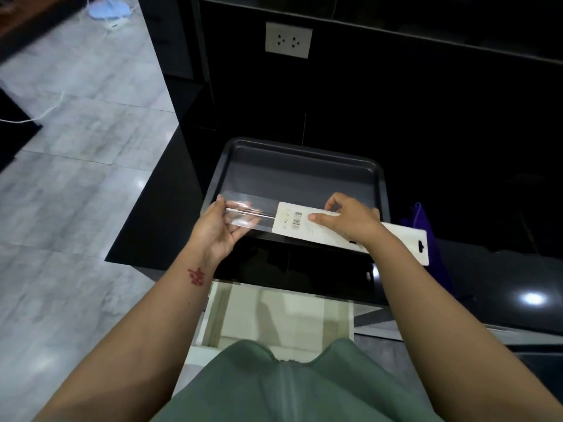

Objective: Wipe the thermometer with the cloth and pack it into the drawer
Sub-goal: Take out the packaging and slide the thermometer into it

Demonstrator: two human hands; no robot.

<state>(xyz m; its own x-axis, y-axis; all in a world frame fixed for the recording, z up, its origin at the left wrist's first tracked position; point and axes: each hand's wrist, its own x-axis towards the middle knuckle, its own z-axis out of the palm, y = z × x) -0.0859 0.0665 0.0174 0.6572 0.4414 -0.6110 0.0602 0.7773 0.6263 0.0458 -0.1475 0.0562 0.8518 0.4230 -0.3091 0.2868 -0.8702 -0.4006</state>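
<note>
A thin glass thermometer (243,211) lies inside a clear plastic sleeve (259,214) with a white card backing (396,239). My left hand (217,228) grips the sleeve's clear left end. My right hand (347,219) pinches the white card near its barcode. The pack hangs level over the front rim of a dark grey tray (304,169) on the black counter. Below the counter edge a white drawer (283,315) stands pulled open. A purple cloth (422,217) shows at the right, partly behind the card.
A black wall panel with a white socket (288,40) rises behind the tray. Grey tiled floor (76,178) spreads to the left, with a white cable and a power strip (115,24) far back. My green clothing fills the bottom.
</note>
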